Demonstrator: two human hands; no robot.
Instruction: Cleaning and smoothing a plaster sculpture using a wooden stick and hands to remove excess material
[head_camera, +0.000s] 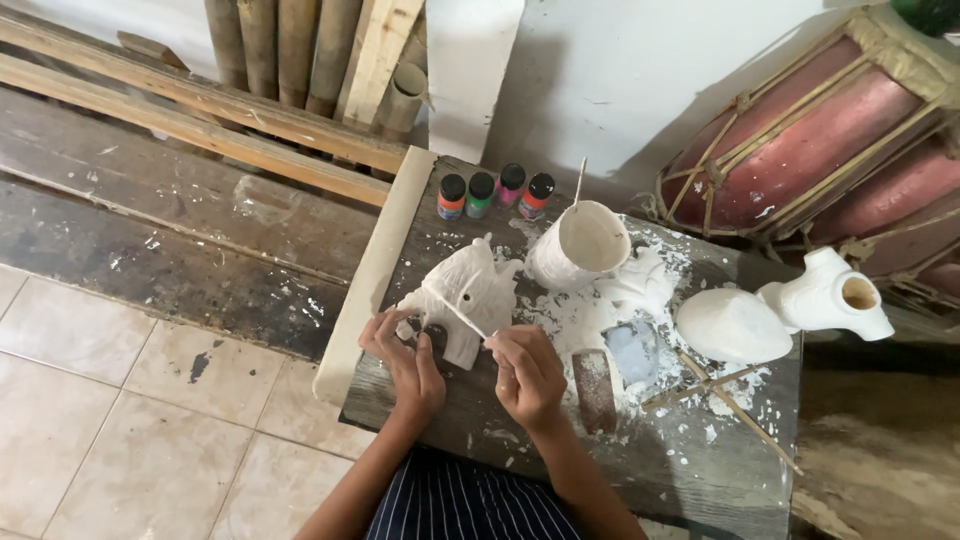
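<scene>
White plaster elephant figure (468, 292) is laid on the dark, worn wooden table (560, 450), matte and chalky, ribbed grooves seen on its flank, one small dark hole on the side. It sits at the table's left end, just beside the pale wooden plank (372, 275) that runs along that edge.

Left hand (405, 355) is curled against the elephant's lower left edge, fingers pressed onto it. Right hand (525, 372) is closed in a pinch on a thin pale stick (462, 317), whose tip is laid across the elephant's body (exact contact point cannot be told).

Right of the elephant: a white open cup-shaped mould (583, 245) with a thin stick standing in it, then a patch of loose white plaster crumbs (600, 320), rough and powdery. Behind the elephant, four small paint bottles (494, 193) with black caps are lined up at the table's back edge. Further right, a smooth white rounded plaster figure (780, 310) with a hollow opening, and crossed thin wooden sticks (725, 390) in front of it.

Bare wood is left in front of the elephant, towards the near edge. Left of the plank, tiled floor (90, 400).
</scene>
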